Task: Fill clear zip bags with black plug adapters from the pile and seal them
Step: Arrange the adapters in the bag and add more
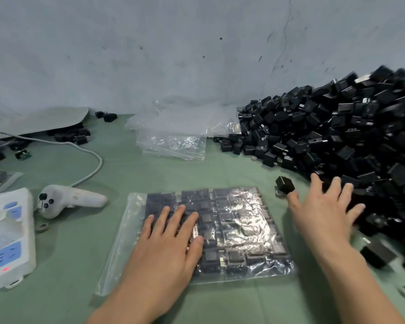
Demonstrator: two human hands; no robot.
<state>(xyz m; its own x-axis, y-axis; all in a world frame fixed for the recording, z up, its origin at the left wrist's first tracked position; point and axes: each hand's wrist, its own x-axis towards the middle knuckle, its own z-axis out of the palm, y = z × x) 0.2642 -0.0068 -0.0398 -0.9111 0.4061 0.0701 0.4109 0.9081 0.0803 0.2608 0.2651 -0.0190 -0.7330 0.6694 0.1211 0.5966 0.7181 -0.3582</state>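
A clear zip bag point(239, 228) lies flat on the green table, packed with rows of black plug adapters. My left hand point(171, 235) rests flat on its left part, fingers straight, pressing the adapters down. My right hand point(323, 206) is spread open with straight fingers at the near edge of the big pile of black adapters point(337, 132), which fills the right side. A single loose adapter point(285, 184) stands just left of my right thumb. I cannot tell whether the bag's zip edge at the left is closed.
A stack of empty clear zip bags point(173, 139) lies at the back centre. A white handheld controller point(68, 199) with a cable and a white power strip point(9, 237) sit at the left. More adapters point(73, 135) lie under a grey sheet at the far left.
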